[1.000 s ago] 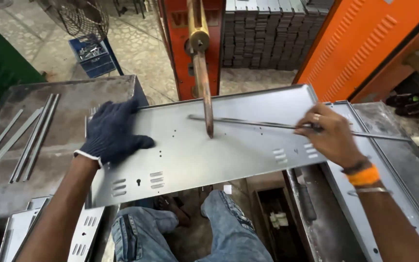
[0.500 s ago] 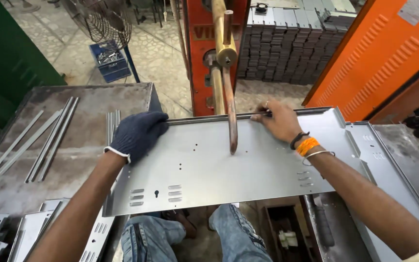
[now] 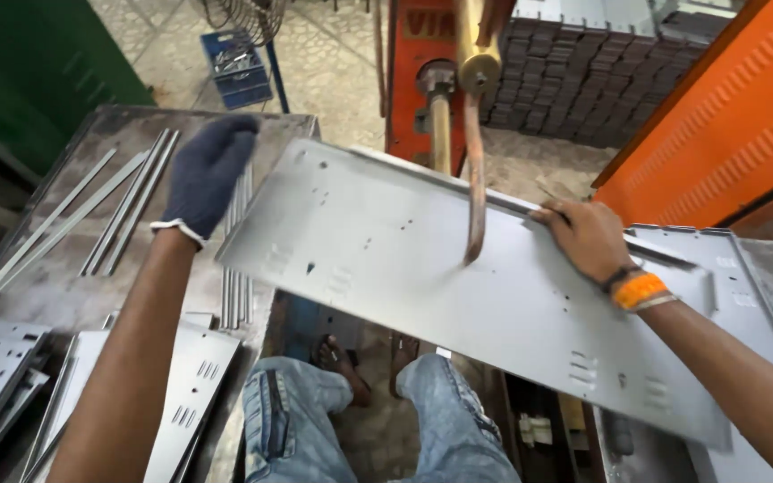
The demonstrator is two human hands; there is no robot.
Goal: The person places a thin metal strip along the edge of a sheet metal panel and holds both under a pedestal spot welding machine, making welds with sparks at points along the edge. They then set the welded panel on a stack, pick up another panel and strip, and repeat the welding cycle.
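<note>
A long grey sheet-metal panel [image 3: 494, 304] with punched holes and slots lies tilted across my lap, its left end raised. My right hand [image 3: 588, 237], bare with an orange wristband, grips the panel's far edge, where a thin rod runs along the fold. My left hand [image 3: 208, 170], in a dark blue glove, is off the panel and hovers over the thin metal strips [image 3: 236, 268] on the left table, with nothing visible in its grip. A curved copper electrode arm [image 3: 474, 179] hangs down onto the middle of the panel.
The orange welding machine [image 3: 418, 80] stands straight ahead, with an orange cabinet [image 3: 717, 116] at the right. More strips [image 3: 127, 210] lie on the steel table [image 3: 46, 286] at left. Stacked slotted panels [image 3: 181, 394] sit near my left knee. A blue crate [image 3: 236, 67] stands on the floor.
My left hand has left the panel and moved left over the strips. The panel has swung so its left end is raised, while my right hand stays on the far edge.
</note>
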